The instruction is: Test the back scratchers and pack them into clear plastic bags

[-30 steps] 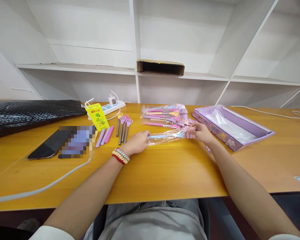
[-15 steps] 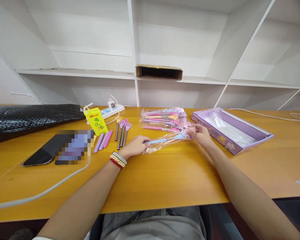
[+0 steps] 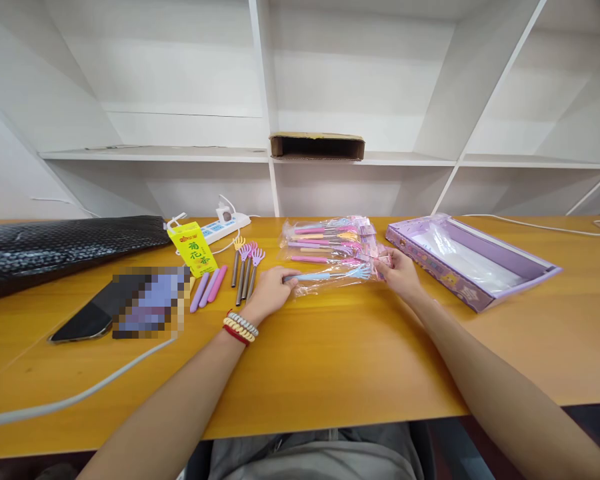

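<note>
A blue back scratcher (image 3: 314,276) in a clear plastic bag lies level between my hands. My left hand (image 3: 271,291) is closed on its handle end. At the other end, my right hand (image 3: 398,272) pinches the bag's pink card, close to the claw-shaped head. Just behind it lies a row of bagged back scratchers (image 3: 325,241) in pink, yellow, purple and blue. To the left, several loose claw heads on metal rods (image 3: 248,270) rest on the table, with purple and pink handle sleeves (image 3: 211,288) beside them.
A purple display box (image 3: 473,267) with plastic inside stands on the right. On the left are a yellow drink carton (image 3: 193,248), a power strip (image 3: 225,228), phones (image 3: 86,313), a white cable (image 3: 105,377) and a black bag (image 3: 70,250). A cardboard box (image 3: 317,147) sits on the shelf.
The bagged blue back scratcher has moved slightly back toward the row and now lies straighter, both hands still holding it. The camera view has shifted a little.
</note>
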Demonstrator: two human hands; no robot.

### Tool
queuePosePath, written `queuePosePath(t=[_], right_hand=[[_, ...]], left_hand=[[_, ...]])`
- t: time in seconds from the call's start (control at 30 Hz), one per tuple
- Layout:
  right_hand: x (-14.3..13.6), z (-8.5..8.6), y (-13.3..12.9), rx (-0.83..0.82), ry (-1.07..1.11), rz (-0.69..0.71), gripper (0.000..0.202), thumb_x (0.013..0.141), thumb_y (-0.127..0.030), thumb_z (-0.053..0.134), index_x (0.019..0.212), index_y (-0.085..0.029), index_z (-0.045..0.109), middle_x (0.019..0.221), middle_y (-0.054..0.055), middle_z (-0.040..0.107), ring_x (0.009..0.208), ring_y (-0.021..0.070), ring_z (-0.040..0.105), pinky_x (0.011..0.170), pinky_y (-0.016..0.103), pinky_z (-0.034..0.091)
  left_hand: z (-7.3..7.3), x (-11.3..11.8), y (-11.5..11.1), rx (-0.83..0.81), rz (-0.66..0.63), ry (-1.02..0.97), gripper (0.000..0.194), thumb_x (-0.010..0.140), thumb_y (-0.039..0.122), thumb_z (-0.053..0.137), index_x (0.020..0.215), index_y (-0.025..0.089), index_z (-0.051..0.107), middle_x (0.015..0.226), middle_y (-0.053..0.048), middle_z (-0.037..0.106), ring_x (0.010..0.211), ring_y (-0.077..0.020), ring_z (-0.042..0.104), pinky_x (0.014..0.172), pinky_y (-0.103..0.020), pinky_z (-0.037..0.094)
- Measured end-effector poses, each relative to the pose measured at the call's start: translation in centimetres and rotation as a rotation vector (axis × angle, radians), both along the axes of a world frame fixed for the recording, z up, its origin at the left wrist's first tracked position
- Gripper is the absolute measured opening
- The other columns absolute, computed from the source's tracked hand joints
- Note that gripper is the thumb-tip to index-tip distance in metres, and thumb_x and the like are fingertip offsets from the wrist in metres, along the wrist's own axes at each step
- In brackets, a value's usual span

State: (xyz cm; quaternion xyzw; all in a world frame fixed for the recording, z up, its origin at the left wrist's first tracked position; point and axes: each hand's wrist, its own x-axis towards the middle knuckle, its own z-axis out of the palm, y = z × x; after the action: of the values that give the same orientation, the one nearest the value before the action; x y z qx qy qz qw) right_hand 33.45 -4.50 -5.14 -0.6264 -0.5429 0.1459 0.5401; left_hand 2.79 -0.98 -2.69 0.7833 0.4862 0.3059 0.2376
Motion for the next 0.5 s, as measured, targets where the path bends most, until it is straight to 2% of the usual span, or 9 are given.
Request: queuePosePath(t=[0.13, 0.27, 0.37, 0.43, 0.5], right_hand=[[-0.5, 0.7, 0.6, 0.016, 0.05, -0.013, 0.035, 0.066, -0.046, 0.061, 0.082, -0.015, 0.055, 0.071, 0.005, 0.06, 0.062, 0.017, 0.053, 0.055, 0.028, 0.042], [-0.7, 2.6, 2.3, 0.002, -0.006, -0.024, 0.031, 0.068, -0.041, 0.06, 0.084, -0.016, 0.055, 0.071, 0.004, 0.058, 0.062, 0.0163, 0.052, 0.057, 0.027, 0.04], [-0.6, 4.5, 4.7, -0.002, -0.126, -0.103, 0.035, 0.067, -0.036, 0.06, 0.096, -0.018, 0.054, 0.063, 0.0, 0.053, 0.055, 0.0143, 0.047, 0.057, 0.027, 0.037], [-0.7, 5.7, 6.5, -0.017, -0.202, -0.154, 0.036, 0.068, -0.033, 0.058, 0.1, -0.018, 0.054, 0.058, -0.002, 0.048, 0.051, 0.0137, 0.042, 0.056, 0.028, 0.035], [-0.9, 6.5, 8.1, -0.03, -0.256, -0.18, 0.03, 0.068, -0.03, 0.056, 0.096, -0.018, 0.056, 0.056, -0.002, 0.046, 0.052, 0.0142, 0.041, 0.057, 0.028, 0.034]], left_hand=[[0.1, 0.1, 0.7, -0.189, 0.098, -0.4, 0.033, 0.062, 0.031, 0.067, 0.091, 0.015, 0.064, 0.079, -0.005, 0.063, 0.07, -0.0164, 0.056, 0.066, -0.029, 0.044], [1.6, 0.5, 2.3, -0.374, 0.164, -0.729, 0.039, 0.056, 0.023, 0.071, 0.091, 0.015, 0.055, 0.068, -0.001, 0.057, 0.058, -0.0099, 0.051, 0.054, -0.023, 0.04], [2.9, 1.3, 4.6, -0.334, 0.228, -0.751, 0.04, 0.063, 0.019, 0.065, 0.099, 0.015, 0.048, 0.073, -0.002, 0.058, 0.064, -0.0101, 0.055, 0.059, -0.023, 0.043], [3.3, 2.2, 6.7, -0.242, 0.288, -0.64, 0.041, 0.068, 0.021, 0.062, 0.104, 0.015, 0.045, 0.082, -0.005, 0.06, 0.072, -0.0122, 0.058, 0.063, -0.025, 0.045], [3.1, 3.2, 8.7, -0.159, 0.361, -0.499, 0.038, 0.072, 0.023, 0.058, 0.107, 0.015, 0.044, 0.088, -0.008, 0.06, 0.078, -0.0149, 0.059, 0.066, -0.027, 0.046]])
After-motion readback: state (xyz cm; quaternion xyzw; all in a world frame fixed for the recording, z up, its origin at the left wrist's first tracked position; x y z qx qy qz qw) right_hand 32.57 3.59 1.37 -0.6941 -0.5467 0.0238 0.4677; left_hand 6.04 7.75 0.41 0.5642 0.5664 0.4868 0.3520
